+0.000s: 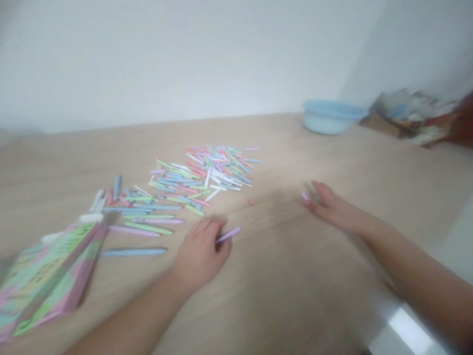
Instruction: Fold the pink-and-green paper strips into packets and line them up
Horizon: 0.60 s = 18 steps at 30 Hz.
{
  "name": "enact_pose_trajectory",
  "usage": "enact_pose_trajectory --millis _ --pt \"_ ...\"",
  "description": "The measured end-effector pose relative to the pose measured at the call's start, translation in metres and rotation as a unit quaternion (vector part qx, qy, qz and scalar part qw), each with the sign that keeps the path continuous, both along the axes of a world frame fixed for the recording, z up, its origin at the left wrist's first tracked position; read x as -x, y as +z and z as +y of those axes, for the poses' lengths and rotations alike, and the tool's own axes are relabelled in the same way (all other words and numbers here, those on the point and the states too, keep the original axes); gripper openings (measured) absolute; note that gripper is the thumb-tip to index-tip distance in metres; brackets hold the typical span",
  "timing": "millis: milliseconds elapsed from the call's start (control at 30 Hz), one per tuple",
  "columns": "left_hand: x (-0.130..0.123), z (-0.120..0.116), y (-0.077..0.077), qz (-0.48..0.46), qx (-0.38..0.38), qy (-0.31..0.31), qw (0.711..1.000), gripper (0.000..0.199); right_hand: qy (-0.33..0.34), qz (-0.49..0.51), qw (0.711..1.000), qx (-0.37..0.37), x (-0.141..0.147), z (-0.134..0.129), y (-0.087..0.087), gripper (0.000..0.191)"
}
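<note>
My left hand (201, 251) is closed round a purple pen (232, 232), whose end sticks out past the thumb. Over to the right, my right hand (328, 207) hovers low near the table with a small purple piece (305, 196) at its fingertips; blur hides whether this is a cap or part of a pen. A heap of pastel pens and pen parts (218, 167) spreads beyond both hands. Several longer pens, including a blue pen (135, 252), lie left of my left hand. One tiny orange piece (251, 201) rests between the hands.
Pastel printed boxes (59, 276) lie at the left front. A light blue basin (332, 117) stands against the wall at the back right. Farther right is a box of jumbled items (410, 116). All this is on a wooden table (281, 276).
</note>
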<state>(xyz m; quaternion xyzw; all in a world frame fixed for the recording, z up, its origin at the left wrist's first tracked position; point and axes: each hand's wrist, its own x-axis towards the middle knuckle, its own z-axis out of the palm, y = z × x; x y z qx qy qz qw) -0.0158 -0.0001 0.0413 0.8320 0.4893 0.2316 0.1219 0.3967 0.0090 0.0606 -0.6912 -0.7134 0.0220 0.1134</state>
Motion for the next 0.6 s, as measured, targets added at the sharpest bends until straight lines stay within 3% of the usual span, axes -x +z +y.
enact_pose_trajectory --millis 100,200,600 --pt "0.0 0.001 0.0 0.007 -0.002 -0.002 1.0 0.032 0.027 -0.027 0.999 -0.001 -0.024 -0.006 -0.028 0.078" --pt "0.0 0.0 0.0 0.012 -0.01 -0.005 1.0 0.033 0.037 -0.039 0.998 -0.018 -0.029 -0.007 -0.039 0.068" --pt "-0.002 -0.002 0.004 0.012 -0.019 -0.006 1.0 0.031 0.095 0.059 0.992 -0.066 0.022 0.042 -0.024 0.036"
